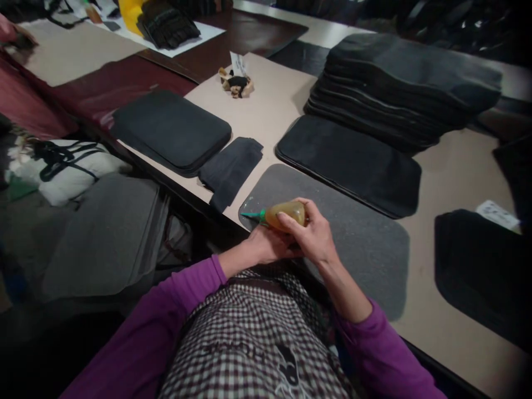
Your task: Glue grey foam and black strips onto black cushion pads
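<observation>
My right hand (316,233) is wrapped round a squeeze bottle (286,215) of amber liquid, its thumb on the side. The bottle lies nearly level, and its thin green nozzle points left over the corner of a grey panel (366,252). A few pale specks show on the panel near that corner. My left hand (270,244) is low beneath the bottle, at the panel's near edge. Its fingers are mostly hidden by the bottle and my right hand, so I cannot tell what they touch.
Black padded panels (349,163) lie beyond the grey one, with a tall stack (399,88) behind. Folded black fabric (236,166) and another panel stack (174,130) lie left. Scraps (238,84) sit farther back. A dark piece (482,277) lies right; grey sheets (103,238) hang left.
</observation>
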Tool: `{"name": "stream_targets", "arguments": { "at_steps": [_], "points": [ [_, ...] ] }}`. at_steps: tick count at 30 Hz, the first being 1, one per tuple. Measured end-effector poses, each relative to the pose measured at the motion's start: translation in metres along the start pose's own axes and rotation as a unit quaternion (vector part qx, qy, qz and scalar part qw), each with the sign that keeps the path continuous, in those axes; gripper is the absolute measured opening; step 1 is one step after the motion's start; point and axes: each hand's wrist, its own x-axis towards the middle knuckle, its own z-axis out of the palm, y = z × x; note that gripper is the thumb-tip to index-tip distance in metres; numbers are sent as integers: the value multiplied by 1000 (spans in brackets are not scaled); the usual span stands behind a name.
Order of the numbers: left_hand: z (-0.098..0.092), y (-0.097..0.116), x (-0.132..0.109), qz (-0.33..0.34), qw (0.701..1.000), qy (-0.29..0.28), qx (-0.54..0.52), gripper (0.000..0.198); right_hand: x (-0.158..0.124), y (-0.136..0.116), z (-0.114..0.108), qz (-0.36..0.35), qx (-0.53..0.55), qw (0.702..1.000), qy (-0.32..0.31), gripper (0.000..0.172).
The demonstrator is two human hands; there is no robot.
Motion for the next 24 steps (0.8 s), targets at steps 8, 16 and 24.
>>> {"name": "stream_targets", "arguments": {
  "at_steps": [8,16,24],
  "points": [
    [-12,-3,-19,216,975,59,-3,35,8,3,-34,72,207,974,-52,53],
    [-94,-22,-84,111,942,256,-187,31,-31,22,-47,-43,45,998,9,60],
    [-94,-99,-30,8,996,-80,-45,53,-47,8,-18,-180,-61,981,34,48]
  ]
}}
